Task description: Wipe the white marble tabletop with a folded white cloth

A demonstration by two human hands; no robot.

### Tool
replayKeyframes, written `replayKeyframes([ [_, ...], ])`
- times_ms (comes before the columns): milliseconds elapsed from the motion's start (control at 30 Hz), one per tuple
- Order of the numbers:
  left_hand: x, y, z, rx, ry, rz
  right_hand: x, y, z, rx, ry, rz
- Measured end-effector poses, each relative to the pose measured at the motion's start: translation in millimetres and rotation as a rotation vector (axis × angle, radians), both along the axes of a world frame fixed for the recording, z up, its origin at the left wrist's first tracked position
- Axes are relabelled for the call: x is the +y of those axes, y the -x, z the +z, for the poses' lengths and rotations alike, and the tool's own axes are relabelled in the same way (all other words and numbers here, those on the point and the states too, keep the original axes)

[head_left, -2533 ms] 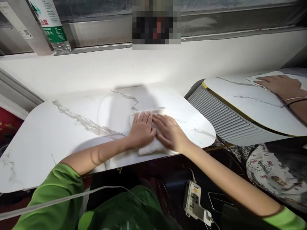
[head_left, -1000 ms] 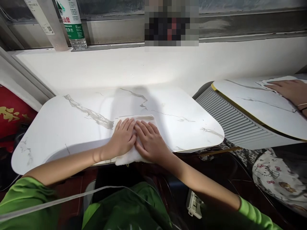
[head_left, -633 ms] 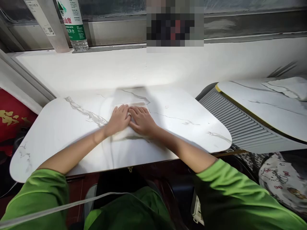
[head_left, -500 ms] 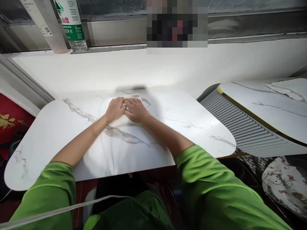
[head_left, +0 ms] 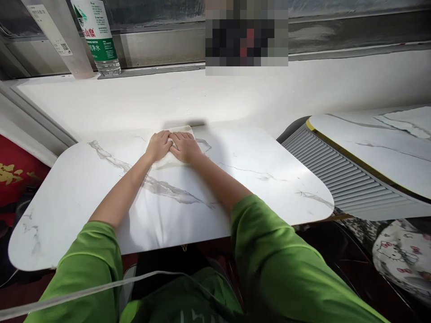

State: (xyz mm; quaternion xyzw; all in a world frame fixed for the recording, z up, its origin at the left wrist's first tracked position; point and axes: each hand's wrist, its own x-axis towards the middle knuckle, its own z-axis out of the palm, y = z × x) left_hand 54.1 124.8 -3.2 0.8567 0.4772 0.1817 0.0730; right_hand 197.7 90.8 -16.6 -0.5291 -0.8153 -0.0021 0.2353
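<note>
Pressing a white cloth point(head_left: 172, 162) flat onto the marbled table point(head_left: 262, 197), just beside its back edge, near the wall point(head_left: 235, 96). Covering most of it with left hand point(head_left: 159, 146) and right hand point(head_left: 185, 147), both laid flat rather than gripping, with fingers stretched forward and close together. Leaving only a narrow strip behind the cloth, but wide stretches of tabletop to left and right, out to rounded corners, and a broad band in front, crossed by both forearms point(head_left: 117, 197). Reaching past the front edge with green sleeves point(head_left: 279, 246). Near the right-hand corner, facing the ribbed side of a second table point(head_left: 370, 161), with another white cloth point(head_left: 412, 122) on top. Above the wall, on a ledge point(head_left: 151, 70), alongside a frosted cylinder point(head_left: 63, 45), in sight of a bottle point(head_left: 98, 40). Compared with a second ago, shifted from the front edge to near the back, with straighter arms; no longer in view of the co-worker's hand at the second table.
</note>
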Motion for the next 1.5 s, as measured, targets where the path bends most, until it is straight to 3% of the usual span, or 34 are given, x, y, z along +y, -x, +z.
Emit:
replayKeyframes([
  [100, -39.1, 6.4, -0.9, 0.008, -0.011, -0.021, -39.1, 4.0, -0.3, -0.007, -0.003, 0.0],
  [367, -187.4, 35.6, 3.4, 0.057, 0.018, -0.023, -178.1, 24.0, 0.7, -0.083, -0.013, 0.062],
  [500, -218.5, 48.6, 6.7, 0.042, 0.051, -0.012, -205.4, 35.9, 2.9, -0.07, -0.035, 0.101],
  [567, -214.7, 53.2, 6.2, 0.034, 0.064, 0.006, -198.5, 39.6, 2.9, -0.064, -0.034, 0.129],
  [667, -186.5, 60.0, 2.2, 0.028, 0.047, 0.035, -164.9, 44.0, 1.1, -0.044, -0.043, 0.178],
  [800, -117.7, 71.5, -4.2, 0.033, -0.01, 0.052, -94.0, 54.8, -1.2, -0.003, -0.049, 0.214],
  [933, -40.9, 81.3, -3.9, 0.016, -0.038, 0.067, -24.3, 70.0, -0.4, 0.002, -0.026, 0.161],
  [1100, 21.1, 85.4, 1.6, -0.028, 0.011, 0.077, 26.8, 81.0, 1.9, 0.033, 0.004, 0.094],
  [1200, 32.9, 85.5, 2.0, -0.033, 0.026, 0.087, 36.5, 81.9, 2.4, 0.039, 0.025, 0.07],
  [1300, 27.6, 85.2, 1.2, -0.005, 0.001, 0.078, 32.8, 81.4, 2.2, 0.033, 0.016, 0.076],
  [1400, 5.9, 86.0, 1.4, 0.046, -0.007, 0.076, 14.9, 82.4, 2.0, 0.032, 0.001, 0.088],
  [1500, -31.2, 90.4, 1.9, 0.071, 0.0, 0.064, -18.8, 85.8, 1.0, 0.03, -0.016, 0.094],
])
